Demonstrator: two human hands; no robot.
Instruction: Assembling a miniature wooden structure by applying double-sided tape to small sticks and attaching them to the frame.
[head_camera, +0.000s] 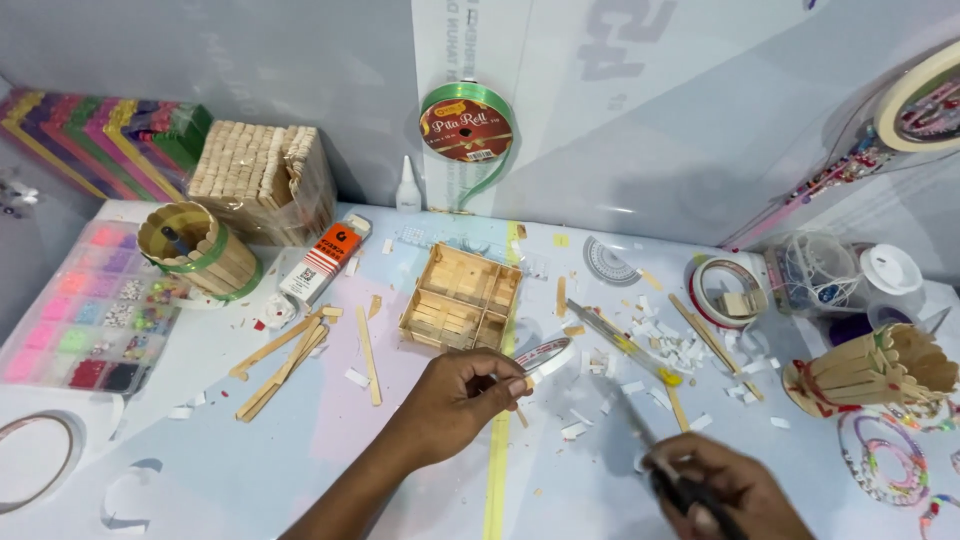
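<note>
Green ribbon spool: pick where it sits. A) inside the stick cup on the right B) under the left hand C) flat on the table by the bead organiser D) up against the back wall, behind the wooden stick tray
D: the green ribbon spool stands against the grey back wall, above and behind the square wooden stick tray, well away from the left hand.

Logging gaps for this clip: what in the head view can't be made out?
- Tool in the right hand: blurred by motion; its handle is covered by the fingers.
- Small item pinched by the left hand beside the tape roll: hidden by fingertips.
- Bead tray contents: too small.
- Right-hand tape roll: cut by the frame edge.
</note>
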